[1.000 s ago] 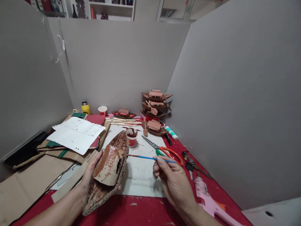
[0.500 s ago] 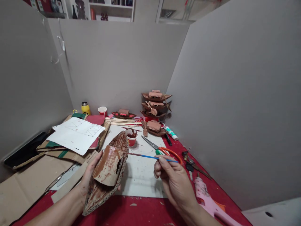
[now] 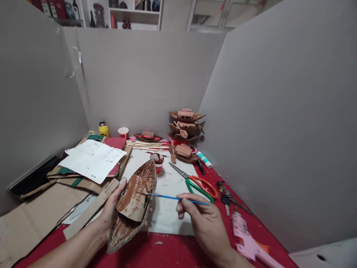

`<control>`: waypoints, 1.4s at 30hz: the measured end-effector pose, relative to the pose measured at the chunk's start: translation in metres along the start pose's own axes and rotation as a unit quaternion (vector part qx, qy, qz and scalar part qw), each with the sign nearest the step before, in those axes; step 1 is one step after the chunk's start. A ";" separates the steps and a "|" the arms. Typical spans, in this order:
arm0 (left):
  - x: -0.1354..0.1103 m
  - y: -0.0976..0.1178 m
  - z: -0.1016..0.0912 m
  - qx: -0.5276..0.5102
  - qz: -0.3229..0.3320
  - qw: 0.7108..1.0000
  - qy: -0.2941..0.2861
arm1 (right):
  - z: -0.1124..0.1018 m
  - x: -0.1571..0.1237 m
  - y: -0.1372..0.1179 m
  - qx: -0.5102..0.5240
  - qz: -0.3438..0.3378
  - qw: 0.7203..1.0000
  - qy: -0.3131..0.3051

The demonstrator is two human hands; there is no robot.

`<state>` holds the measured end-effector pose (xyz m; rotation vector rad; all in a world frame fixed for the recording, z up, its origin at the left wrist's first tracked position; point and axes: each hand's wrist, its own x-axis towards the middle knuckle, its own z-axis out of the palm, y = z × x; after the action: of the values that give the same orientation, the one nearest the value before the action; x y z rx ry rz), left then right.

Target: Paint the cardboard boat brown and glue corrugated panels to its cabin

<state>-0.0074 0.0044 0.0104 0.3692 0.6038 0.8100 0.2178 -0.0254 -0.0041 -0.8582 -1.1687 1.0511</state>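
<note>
My left hand [image 3: 108, 210] grips a cardboard model boat [image 3: 115, 234] from its left side, with fingertips showing past the far edge. The boat is tilted, its hull streaked brown. On it sits a curved canopy [image 3: 133, 203], brown on the upper left and bare tan lower down. Pinched in my right hand [image 3: 203, 219] is a thin blue paintbrush [image 3: 170, 197], its tip at the canopy's surface. Behind the boat stands a paper cup [image 3: 158, 167] with brown paint inside.
Orange-and-green scissors [image 3: 192, 180] lie right of the cup. A pink glue gun [image 3: 245, 238] rests at the right, near keys [image 3: 225, 200]. Finished-looking model boats [image 3: 185, 126] are stacked at the back. Cardboard pieces [image 3: 52, 201] and a paper drawing [image 3: 93, 160] cover the left.
The brush has moved left and slightly down, its tip going from beside the boat's edge onto the canopy. The boat has shifted a little to the right in view.
</note>
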 end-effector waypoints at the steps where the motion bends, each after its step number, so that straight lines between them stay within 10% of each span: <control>1: 0.000 -0.001 0.000 0.000 -0.004 1.000 -0.003 | 0.000 0.000 -0.001 -0.006 0.002 1.000 0.001; 7: 0.003 0.002 -0.004 -0.019 0.020 1.000 -0.001 | -0.001 -0.002 -0.005 -0.020 0.022 0.997 -0.071; 16: 0.006 0.024 -0.009 -0.012 0.104 0.992 0.066 | -0.026 0.037 -0.038 -0.121 -0.033 0.985 0.120; 33: 0.005 0.026 -0.020 0.021 0.064 0.996 -0.056 | -0.003 0.157 0.019 -0.329 -0.024 0.937 -0.117; 42: 0.004 0.026 -0.014 0.027 0.086 0.996 -0.026 | -0.018 0.144 0.000 -0.258 -0.052 0.965 0.003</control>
<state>-0.0286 0.0253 0.0110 0.4960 0.5507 0.9458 0.2444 0.1117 0.0342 -1.1856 -1.4953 0.6611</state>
